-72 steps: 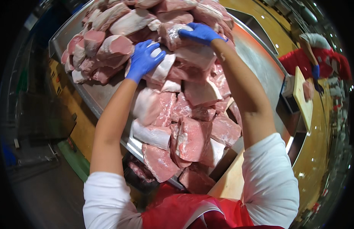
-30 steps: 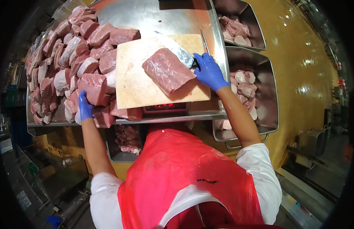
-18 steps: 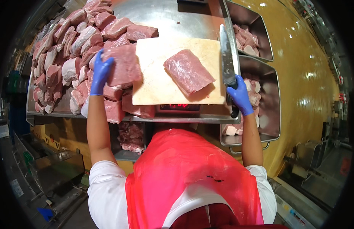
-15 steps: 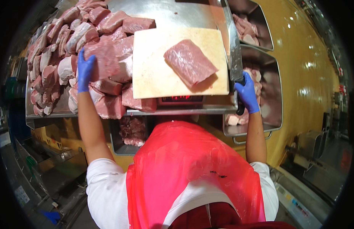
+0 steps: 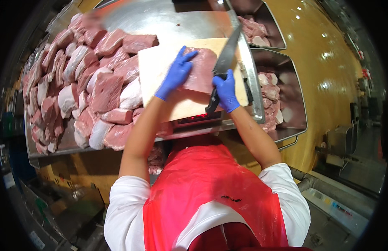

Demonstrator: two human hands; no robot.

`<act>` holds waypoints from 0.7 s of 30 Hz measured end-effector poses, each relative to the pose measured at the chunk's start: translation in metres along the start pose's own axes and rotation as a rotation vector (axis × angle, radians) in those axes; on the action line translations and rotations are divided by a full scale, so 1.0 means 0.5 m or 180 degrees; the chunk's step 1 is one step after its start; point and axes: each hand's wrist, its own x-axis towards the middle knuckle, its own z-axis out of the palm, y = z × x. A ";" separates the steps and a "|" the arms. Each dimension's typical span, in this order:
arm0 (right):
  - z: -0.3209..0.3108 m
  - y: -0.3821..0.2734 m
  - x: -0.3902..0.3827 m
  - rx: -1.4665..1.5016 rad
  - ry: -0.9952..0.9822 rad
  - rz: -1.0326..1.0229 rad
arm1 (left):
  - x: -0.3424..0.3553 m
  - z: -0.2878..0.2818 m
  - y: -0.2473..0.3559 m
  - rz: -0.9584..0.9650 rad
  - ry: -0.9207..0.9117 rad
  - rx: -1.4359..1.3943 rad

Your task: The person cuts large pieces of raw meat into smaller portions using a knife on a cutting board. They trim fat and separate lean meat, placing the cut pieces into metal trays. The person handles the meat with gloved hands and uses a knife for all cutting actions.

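A slab of raw pink meat (image 5: 203, 67) lies on the white cutting board (image 5: 151, 62). My left hand (image 5: 176, 74), in a blue glove, rests on its left side with the fingers stretched out. In my right hand (image 5: 226, 91), also gloved in blue, is a large knife (image 5: 228, 52), gripped by its black handle. The blade points up and away along the meat's right edge; whether it touches the meat I cannot tell. A second black handle (image 5: 248, 90) shows on the board's right side.
A big heap of raw meat pieces (image 5: 106, 90) fills the left of the metal table (image 5: 139, 21). Metal bins (image 5: 300, 100) with meat pieces stand at the right. A scale with a red display (image 5: 198, 119) sits at the board's near edge.
My left hand has moved right, from the heap onto the slab on the board. My right hand has brought the knife left from the table's edge to beside the meat.
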 end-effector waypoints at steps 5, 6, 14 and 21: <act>-0.184 -0.065 -0.047 0.0110 -0.0549 -0.0063 | -0.009 -0.009 0.134 0.0120 0.0268 0.1633; -0.239 -0.078 -0.066 -0.0002 -0.0453 0.0065 | -0.030 0.028 0.173 0.0317 0.0048 0.1005; -0.652 0.009 -0.150 -0.0514 0.0938 0.0638 | 0.091 0.523 0.147 0.2447 -0.2880 0.2958; -0.777 0.050 -0.318 0.0817 0.1006 0.2002 | 0.216 0.589 0.077 0.2306 -0.4135 0.2099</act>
